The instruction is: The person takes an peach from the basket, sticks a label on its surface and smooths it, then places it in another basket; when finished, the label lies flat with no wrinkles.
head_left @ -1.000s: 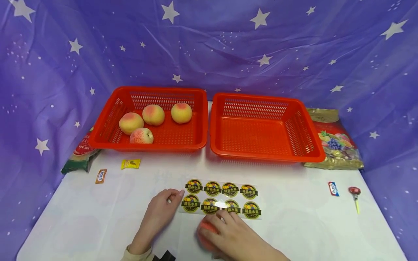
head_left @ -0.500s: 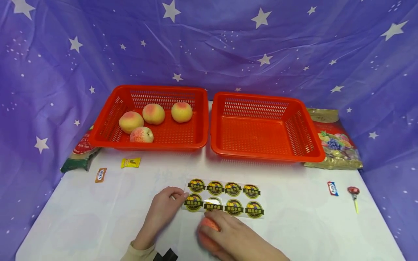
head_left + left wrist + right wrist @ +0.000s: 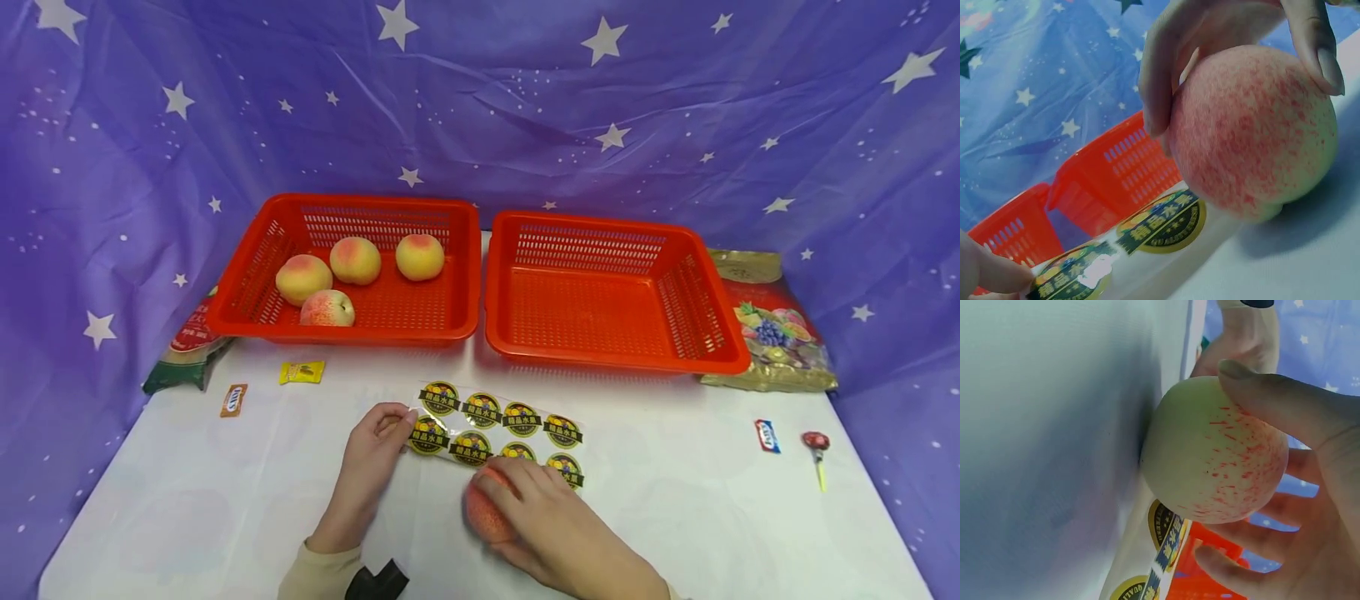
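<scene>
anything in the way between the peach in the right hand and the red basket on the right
The sticker sheet, its left end held by the left hand, spans the direct path from peach to basket; then comes the basket's front wall. Nothing else visible.

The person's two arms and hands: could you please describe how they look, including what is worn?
The left hand and the right hand wear no gloves. The left sleeve is beige, with a black, blocky item at the wrist. Only a beige sliver shows of the right sleeve.
</scene>
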`<state>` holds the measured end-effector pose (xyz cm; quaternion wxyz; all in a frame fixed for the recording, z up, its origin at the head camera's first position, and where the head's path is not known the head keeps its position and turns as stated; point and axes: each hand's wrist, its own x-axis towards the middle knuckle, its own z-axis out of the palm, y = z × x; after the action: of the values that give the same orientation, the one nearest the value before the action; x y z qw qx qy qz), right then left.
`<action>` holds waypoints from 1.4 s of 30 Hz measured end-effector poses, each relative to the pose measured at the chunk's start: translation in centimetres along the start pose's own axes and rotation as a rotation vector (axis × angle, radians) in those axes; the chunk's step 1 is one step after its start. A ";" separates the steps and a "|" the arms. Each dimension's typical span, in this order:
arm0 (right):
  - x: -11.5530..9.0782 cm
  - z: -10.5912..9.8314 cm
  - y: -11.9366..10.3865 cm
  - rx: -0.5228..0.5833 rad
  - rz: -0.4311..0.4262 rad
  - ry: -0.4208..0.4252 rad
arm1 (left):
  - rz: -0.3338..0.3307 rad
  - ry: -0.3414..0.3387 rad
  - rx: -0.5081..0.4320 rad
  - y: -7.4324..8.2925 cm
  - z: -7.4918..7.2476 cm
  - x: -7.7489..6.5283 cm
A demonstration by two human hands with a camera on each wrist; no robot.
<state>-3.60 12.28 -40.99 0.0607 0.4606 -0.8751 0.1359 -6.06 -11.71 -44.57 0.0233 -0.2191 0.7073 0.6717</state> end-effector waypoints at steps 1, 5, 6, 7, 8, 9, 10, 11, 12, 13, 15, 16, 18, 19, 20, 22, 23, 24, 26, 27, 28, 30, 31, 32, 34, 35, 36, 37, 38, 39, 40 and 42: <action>0.0 0.0 0.0 0.003 -0.001 -0.004 | -0.003 -0.012 -0.015 0.0 0.0 0.0; 0.0 -0.1 0.1 0.035 -0.015 -0.021 | -0.009 -0.049 -0.047 0.0 0.1 0.1; 0.1 -0.2 0.2 0.047 -0.020 -0.026 | -0.006 -0.056 -0.056 0.1 0.1 0.1; 0.2 -0.4 0.2 0.063 -0.024 -0.031 | 0.002 -0.059 -0.056 0.1 0.2 0.2; 0.3 -0.7 0.2 0.079 -0.028 -0.038 | 0.008 -0.061 -0.062 0.2 0.2 0.2; 0.5 -1.0 0.2 0.092 -0.032 -0.037 | 0.018 -0.063 -0.069 0.3 0.3 0.2; 0.6 -1.4 0.3 0.103 -0.038 -0.025 | 0.030 -0.066 -0.073 0.5 0.3 0.3; 0.9 -1.8 0.4 0.111 -0.043 -0.006 | 0.039 -0.071 -0.081 0.7 0.4 0.3; 1.1 -2.3 0.5 0.113 -0.043 0.023 | 0.049 -0.077 -0.087 0.9 0.5 0.3; 1.4 -2.8 0.7 0.111 -0.041 0.063 | 0.058 -0.082 -0.094 1.1 0.6 0.2; 2.1 -3.8 1.2 0.090 -0.031 0.159 | 0.066 -0.095 -0.109 1.7 0.9 0.1; 2.4 -4.2 1.5 0.081 -0.024 0.210 | 0.069 -0.101 -0.110 2.0 1.0 0.0; 3.2 -5.1 1.8 0.082 -0.012 0.299 | 0.079 -0.107 -0.112 2.7 1.4 -0.4; 3.5 -5.4 1.9 0.087 -0.008 0.335 | 0.090 -0.110 -0.108 3.1 1.5 -0.7; 3.9 -5.6 2.0 0.093 -0.005 0.362 | 0.103 -0.114 -0.104 3.5 1.7 -1.0; 4.5 -6.0 2.0 0.113 -0.002 0.410 | 0.143 -0.132 -0.106 4.2 2.1 -1.7; 4.8 -6.0 2.0 0.122 0.003 0.427 | 0.168 -0.144 -0.111 4.6 2.3 -2.0; 5.0 -6.0 2.0 0.123 0.014 0.439 | 0.193 -0.158 -0.116 4.9 2.5 -2.4; 5.5 -6.0 1.9 0.129 0.038 0.457 | 0.238 -0.185 -0.127 5.6 3.0 -3.0; 5.7 -5.9 1.8 0.128 0.051 0.464 | 0.255 -0.197 -0.132 5.9 3.2 -3.3; 5.8 -5.8 1.8 0.123 0.065 0.468 | 0.274 -0.207 -0.133 6.2 3.4 -3.5; 6.0 -5.6 1.8 0.119 0.091 0.470 | 0.297 -0.224 -0.130 6.6 3.8 -3.9; 6.0 -5.6 1.8 0.123 0.100 0.466 | 0.303 -0.229 -0.123 6.8 3.9 -4.1; 6.1 -5.5 1.8 0.122 0.108 0.463 | 0.308 -0.234 -0.121 6.9 4.0 -4.3; 6.1 -5.4 1.8 0.128 0.121 0.451 | 0.316 -0.243 -0.115 7.0 4.1 -4.6; 6.1 -5.4 1.8 0.138 0.125 0.445 | 0.317 -0.246 -0.116 7.1 4.2 -4.7; 6.1 -5.3 1.8 0.147 0.127 0.441 | 0.323 -0.248 -0.117 7.1 4.2 -4.7; 6.1 -5.3 1.8 0.151 0.127 0.440 | 0.327 -0.249 -0.121 7.1 4.2 -4.8; 6.1 -5.3 1.8 0.154 0.129 0.437 | 0.334 -0.251 -0.124 7.1 4.3 -4.7; 6.1 -5.3 1.8 0.158 0.131 0.435 | 0.342 -0.252 -0.125 7.2 4.3 -4.7; 6.1 -5.3 1.9 0.158 0.133 0.436 | 0.348 -0.253 -0.125 7.2 4.4 -4.6; 6.1 -5.3 1.9 0.157 0.138 0.441 | 0.361 -0.254 -0.121 7.1 4.5 -4.5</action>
<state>-8.75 10.04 -34.87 0.2051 0.3620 -0.8568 0.3047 -5.60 -6.15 -36.85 -0.0214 -0.0036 0.6849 0.7283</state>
